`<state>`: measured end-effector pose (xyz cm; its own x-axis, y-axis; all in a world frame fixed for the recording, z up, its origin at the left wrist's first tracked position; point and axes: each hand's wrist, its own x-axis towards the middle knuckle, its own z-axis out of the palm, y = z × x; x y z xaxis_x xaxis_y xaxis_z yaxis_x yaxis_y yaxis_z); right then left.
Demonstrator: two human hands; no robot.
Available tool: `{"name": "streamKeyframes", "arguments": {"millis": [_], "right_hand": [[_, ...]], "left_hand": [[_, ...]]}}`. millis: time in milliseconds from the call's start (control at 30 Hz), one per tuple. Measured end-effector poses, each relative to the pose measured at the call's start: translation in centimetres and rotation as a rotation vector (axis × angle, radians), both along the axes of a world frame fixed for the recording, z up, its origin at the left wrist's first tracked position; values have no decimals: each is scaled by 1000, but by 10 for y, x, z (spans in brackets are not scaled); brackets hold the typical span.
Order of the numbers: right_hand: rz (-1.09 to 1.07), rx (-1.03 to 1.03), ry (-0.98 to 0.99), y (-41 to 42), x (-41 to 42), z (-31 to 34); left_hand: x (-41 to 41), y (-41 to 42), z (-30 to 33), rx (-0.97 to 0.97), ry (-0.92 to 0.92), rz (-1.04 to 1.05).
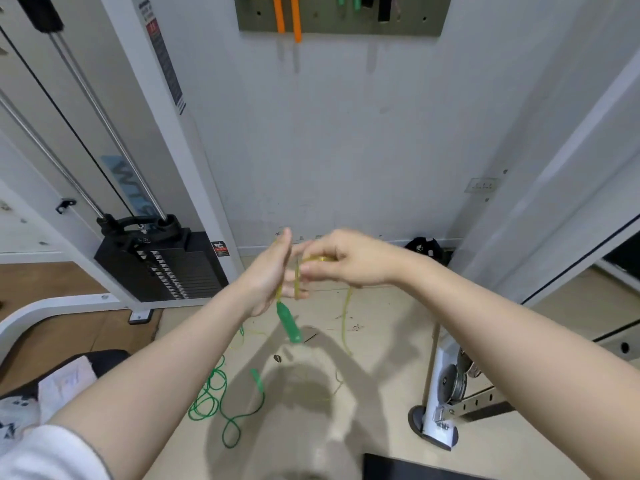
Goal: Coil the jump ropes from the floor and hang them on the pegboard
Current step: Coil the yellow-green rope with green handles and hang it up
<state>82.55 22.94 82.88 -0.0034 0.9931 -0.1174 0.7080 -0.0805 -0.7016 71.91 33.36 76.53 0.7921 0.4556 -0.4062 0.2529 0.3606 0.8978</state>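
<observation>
Between the weight machine point(152, 258) on the left and a white rack post point(440, 386) on the right, the pale floor point(381, 341) stays open as far as the back wall point(346, 133), with the machine's white base edging in at lower left. High on that wall hangs the pegboard point(339, 22), already carrying orange, green and black strands, well apart from both hands. On the floor lies a loose green rope point(211, 396), tangled in loops near the left forearm. A yellow rope point(346, 317) trails down from the hands to the floor. The left hand point(273, 275) stands upright with fingers straight, yellow turns wound around it and a green handle point(289, 322) dangling just below. The right hand point(343, 259) pinches the yellow rope with curled fingers, touching the left fingertips.
</observation>
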Motion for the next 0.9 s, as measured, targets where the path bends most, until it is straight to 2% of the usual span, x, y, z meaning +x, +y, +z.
{"name": "streamKeyframes", "arguments": {"millis": [67, 133, 267, 400, 467, 500, 567, 600, 667, 767, 833, 900], "right_hand": [[-182, 196, 93, 9, 8, 4], [-332, 289, 101, 17, 11, -1], [-509, 349, 22, 29, 5, -18], [-578, 375, 121, 36, -6, -22], [-544, 347, 132, 43, -21, -23], [-505, 295, 75, 47, -30, -26], [-395, 124, 6, 54, -50, -35], [-336, 7, 67, 54, -58, -40], [-237, -233, 230, 57, -73, -45], [-120, -324, 167, 62, -88, -36], [-13, -309, 203, 66, -97, -21], [36, -229, 326, 75, -107, -4]], "left_hand": [[-7, -7, 15, -50, 9, -156], [-13, -7, 27, -84, -13, -283], [-26, -3, 38, 177, 27, -471], [-50, 13, 34, 105, -279, -565], [-61, 24, 36, -14, -439, -542], [-64, 28, 39, -113, -502, -485], [-65, 39, 43, -319, -594, -260], [-64, 46, 42, -360, -616, -118], [-70, 71, 37, -317, -602, 120], [-88, 113, 15, -159, -431, 314], [-104, 133, 3, -65, -211, 310], [-121, 139, 2, -74, -54, 127]]}}
